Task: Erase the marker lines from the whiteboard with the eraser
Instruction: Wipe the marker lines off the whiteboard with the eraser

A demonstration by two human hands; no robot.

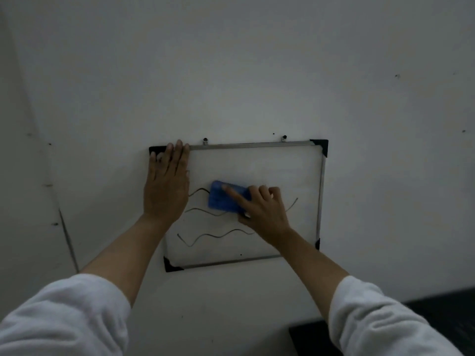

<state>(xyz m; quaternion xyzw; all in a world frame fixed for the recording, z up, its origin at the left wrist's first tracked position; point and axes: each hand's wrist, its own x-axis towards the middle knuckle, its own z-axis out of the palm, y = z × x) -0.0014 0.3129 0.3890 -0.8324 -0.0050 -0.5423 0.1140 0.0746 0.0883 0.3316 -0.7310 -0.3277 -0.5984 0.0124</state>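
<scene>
Reaching up from white sleeves (64, 314), left hand (165, 186) lies flat & open on whiteboard (282, 170) top-left edge; right hand (259, 211) grips blue eraser (221, 199) pressed mid-board over wavy marker lines (213, 236), board hung on wall (231, 73)

— What's on the wall?
— A small whiteboard (257, 163) with a metal frame and black corner caps, hung from two hooks (205, 140).
— And the hands?
— The left hand (167, 186) lies flat, fingers spread, over the board's upper left corner. The right hand (262, 209) grips a blue eraser (226, 196), forefinger stretched along its back, pressing it against the board near the middle.
— Any marks?
— Three wavy marker lines (213, 236): the eraser covers part of the top one, another runs just below it, and the lowest crosses the bottom half. The upper part looks clean.
— Anything else?
— White sleeves (64, 314) pushed up both forearms, and a dark surface (442, 312) at lower right.
</scene>
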